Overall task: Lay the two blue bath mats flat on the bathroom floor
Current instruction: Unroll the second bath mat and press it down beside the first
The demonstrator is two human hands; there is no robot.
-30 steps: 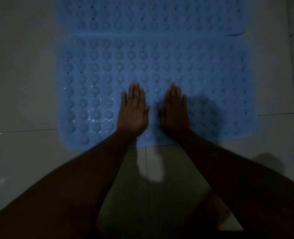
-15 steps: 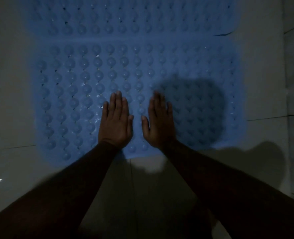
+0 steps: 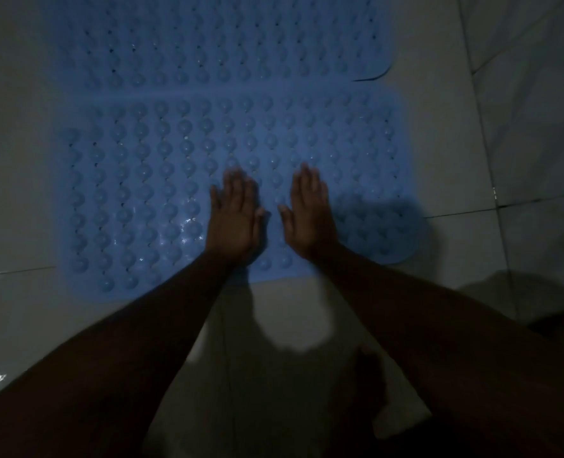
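Dim tiled bathroom floor (image 3: 16, 166) is carrying both blue mats: far mat (image 3: 207, 44) is lying edge-to-edge with near mat (image 3: 135, 193). Left hand (image 3: 234, 223) and right hand (image 3: 310, 219) are resting palm-down, side by side, on near mat's front edge, fingers (image 3: 237, 186) straight and pressed together.

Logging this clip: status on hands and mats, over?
Left hand and right hand open, palms down on near mat. Far mat lies beyond it, right corner looks slightly lifted. Nothing in the way.
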